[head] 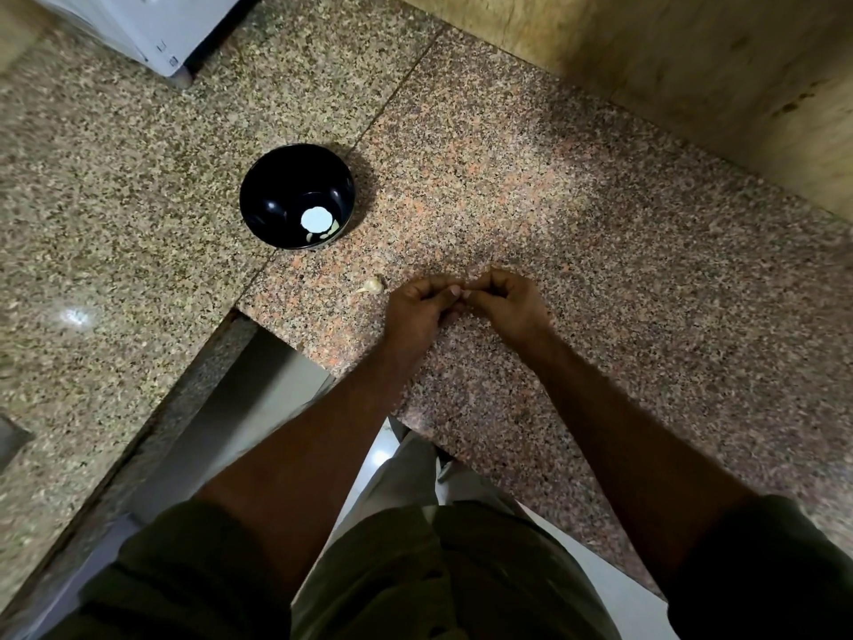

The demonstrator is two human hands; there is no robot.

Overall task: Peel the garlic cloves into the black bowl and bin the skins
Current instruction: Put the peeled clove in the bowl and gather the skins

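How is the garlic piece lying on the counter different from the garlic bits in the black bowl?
The garlic piece on the granite counter lies alone in the open, near the left hand; the garlic bits sit low inside the black bowl against its wall. The counter piece shows a thin tail; the bowl bits look smooth, without tails. Both are pale and nobody's touching them.

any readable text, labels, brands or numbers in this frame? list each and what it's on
None readable.
White appliance, top left: two small dark marks near its lower corner, too small and blurred to read.
Black bowl: no print; the white disc inside looks like a light reflection, not a label.
Granite counter, garlic piece, left hand and right hand: no text.
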